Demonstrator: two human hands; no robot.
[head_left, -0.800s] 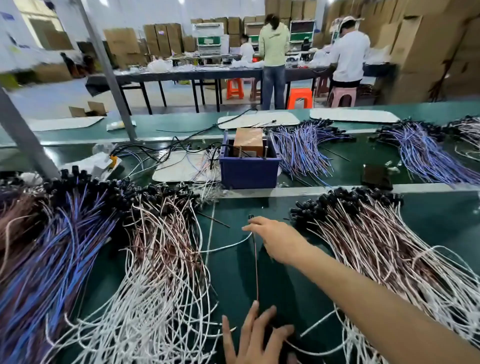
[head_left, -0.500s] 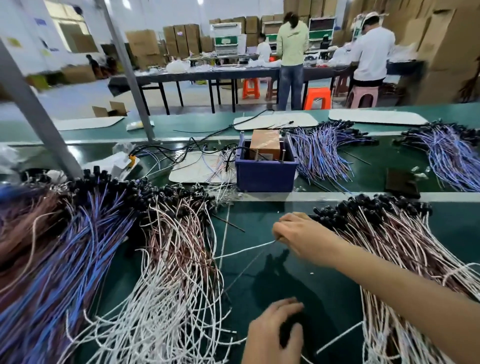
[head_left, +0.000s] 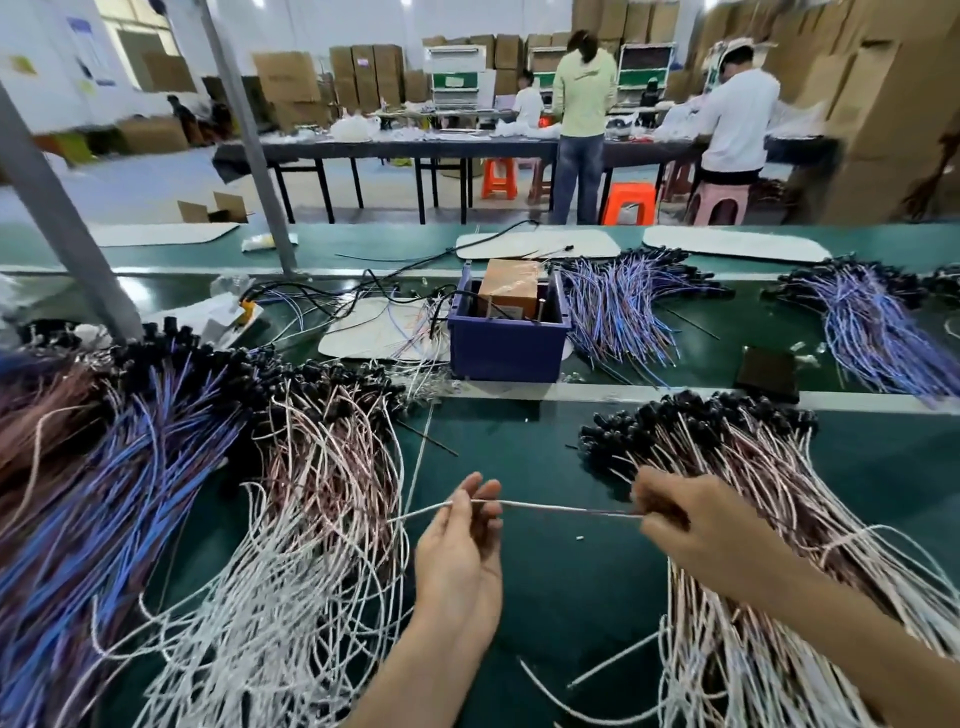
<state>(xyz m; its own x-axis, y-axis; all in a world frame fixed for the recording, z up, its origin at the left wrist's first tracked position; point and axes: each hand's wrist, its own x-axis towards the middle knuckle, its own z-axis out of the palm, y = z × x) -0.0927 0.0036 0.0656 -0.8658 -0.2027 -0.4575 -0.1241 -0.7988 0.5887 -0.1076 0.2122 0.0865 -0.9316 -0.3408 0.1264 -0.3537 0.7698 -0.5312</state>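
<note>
Wire (head_left: 561, 508), in the head view, stretches level between both hands above the green table (head_left: 571, 597). The left hand (head_left: 457, 556) pinches it with nearly straight fingers (head_left: 480, 499); the right hand (head_left: 696, 535) curls its fingers (head_left: 652, 501) round the other end. One strand is picked out; most, I judge, remain: a left heap (head_left: 322, 499) beside the left fingers, a right heap (head_left: 753, 467) just beyond the right ones. Beyond the fingers stands a blue bin (head_left: 506, 345); farther off, people (head_left: 582, 104) work among cardboard boxes (head_left: 883, 104).
</note>
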